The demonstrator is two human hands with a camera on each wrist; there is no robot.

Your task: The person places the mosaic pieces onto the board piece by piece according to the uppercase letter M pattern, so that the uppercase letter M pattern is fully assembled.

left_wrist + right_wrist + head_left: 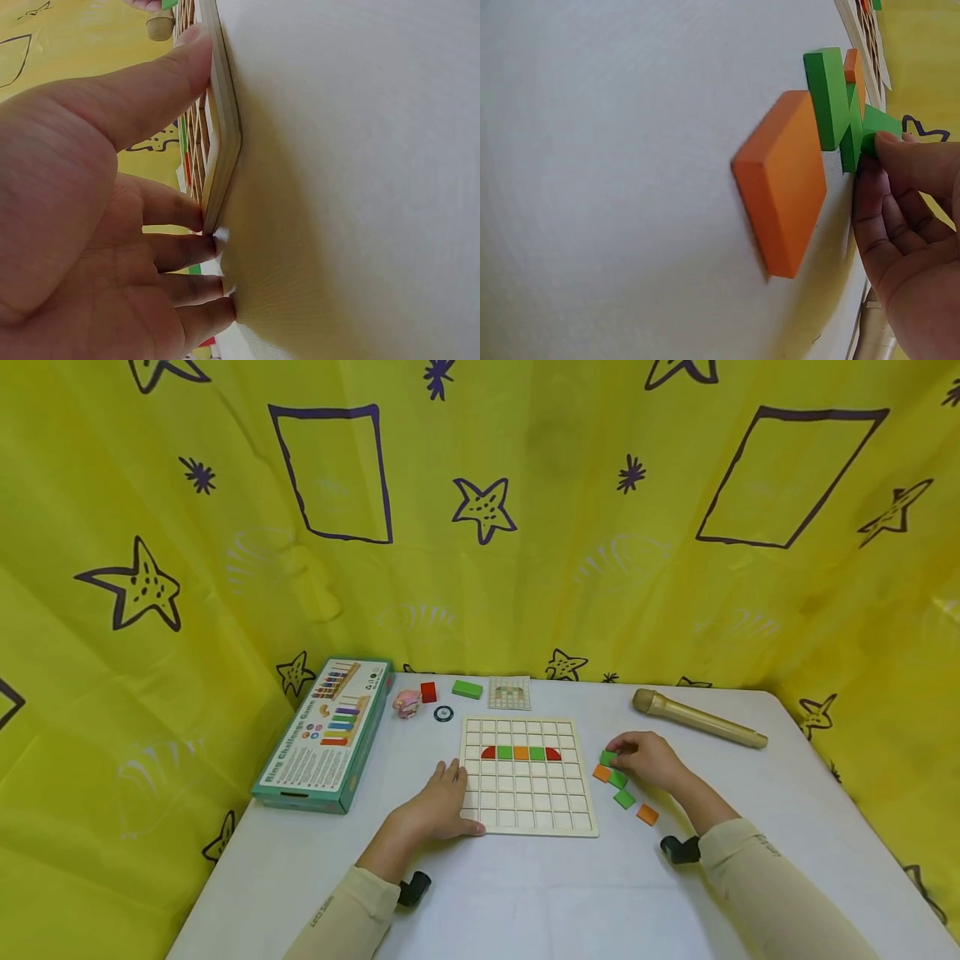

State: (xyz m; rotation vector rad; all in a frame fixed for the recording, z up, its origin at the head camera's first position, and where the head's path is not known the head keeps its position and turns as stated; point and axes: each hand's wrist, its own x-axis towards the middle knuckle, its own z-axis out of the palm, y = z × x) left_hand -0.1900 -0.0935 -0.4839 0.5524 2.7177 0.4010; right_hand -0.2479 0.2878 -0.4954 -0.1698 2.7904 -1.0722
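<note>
A pale wooden grid board lies in the middle of the table. One of its upper rows holds a red rounded tile, a green tile, an orange tile, another green tile and a second red rounded tile. My left hand rests on the board's lower left corner, thumb on the near edge and fingers spread along the left side. To the right of the board, my right hand pinches a green square tile between thumb and fingers. Several loose green and orange tiles lie beside it, the nearest orange tile large in the right wrist view.
A game box lies at left. Behind the board are a small pattern card, a green block, a red block, a round disc and a pink figurine. A gold microphone lies back right.
</note>
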